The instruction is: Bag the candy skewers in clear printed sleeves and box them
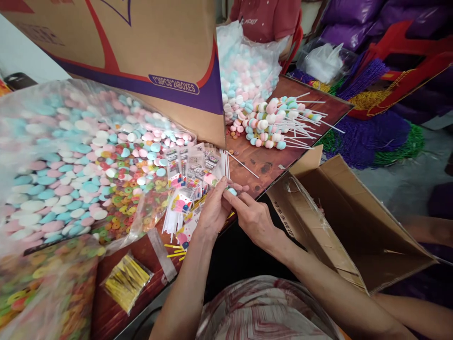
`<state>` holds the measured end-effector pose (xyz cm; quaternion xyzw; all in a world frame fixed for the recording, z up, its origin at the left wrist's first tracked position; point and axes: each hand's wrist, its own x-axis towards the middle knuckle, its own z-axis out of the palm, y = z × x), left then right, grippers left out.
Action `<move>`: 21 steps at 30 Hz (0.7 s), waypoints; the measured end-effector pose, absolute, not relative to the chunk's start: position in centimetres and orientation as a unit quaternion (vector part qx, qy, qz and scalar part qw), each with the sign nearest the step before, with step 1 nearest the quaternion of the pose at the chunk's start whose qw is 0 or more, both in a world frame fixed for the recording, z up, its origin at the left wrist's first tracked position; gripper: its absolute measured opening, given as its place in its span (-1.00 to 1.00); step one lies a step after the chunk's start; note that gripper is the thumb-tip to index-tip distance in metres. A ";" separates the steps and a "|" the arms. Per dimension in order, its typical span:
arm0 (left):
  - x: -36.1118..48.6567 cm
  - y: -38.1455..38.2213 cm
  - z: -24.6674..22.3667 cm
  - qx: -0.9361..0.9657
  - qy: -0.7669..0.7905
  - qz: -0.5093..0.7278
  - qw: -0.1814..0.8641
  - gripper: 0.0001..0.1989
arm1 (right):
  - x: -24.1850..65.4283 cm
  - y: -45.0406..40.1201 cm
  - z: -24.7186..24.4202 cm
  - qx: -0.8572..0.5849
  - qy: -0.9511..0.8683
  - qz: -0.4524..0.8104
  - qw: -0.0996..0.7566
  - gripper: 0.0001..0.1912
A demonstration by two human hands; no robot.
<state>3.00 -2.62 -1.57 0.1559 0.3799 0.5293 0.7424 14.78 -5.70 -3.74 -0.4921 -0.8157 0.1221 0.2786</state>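
My left hand (215,205) and my right hand (256,219) meet at the table's front edge. Between their fingertips sits a pale blue marshmallow (232,191); left fingers curl behind it and the right thumb and forefinger pinch close to it. Whether a stick runs through it is hidden by the fingers. A pink marshmallow (210,179) shows just beyond my left hand; I cannot tell if it is held. Beside that hand lie printed clear packets (182,203) and white sticks (224,163). Ring-shaped gummies (122,205) and loose marshmallows (56,184) spread to the left.
Finished marshmallow skewers (279,120) are piled at the far right of the table, by a full bag (247,66). A large carton (148,52) stands behind. Yellow twist ties (127,282) lie front left. An open box (339,222) is at right; another person (265,19) sits opposite.
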 end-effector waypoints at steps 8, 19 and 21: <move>1.6 -1.9 -1.1 0.153 0.377 0.572 0.712 -0.80 | 15.9 -6.8 -4.5 -0.430 -0.761 0.185 0.450 -0.51; 1.9 -2.7 -1.2 0.218 0.349 0.481 0.774 -0.76 | 14.3 -5.6 -4.0 -0.428 -0.727 0.123 0.523 -0.71; 1.3 -2.5 -0.7 0.218 0.367 0.480 0.766 -0.71 | 14.7 -5.8 -3.8 -0.422 -0.727 0.147 0.522 -0.70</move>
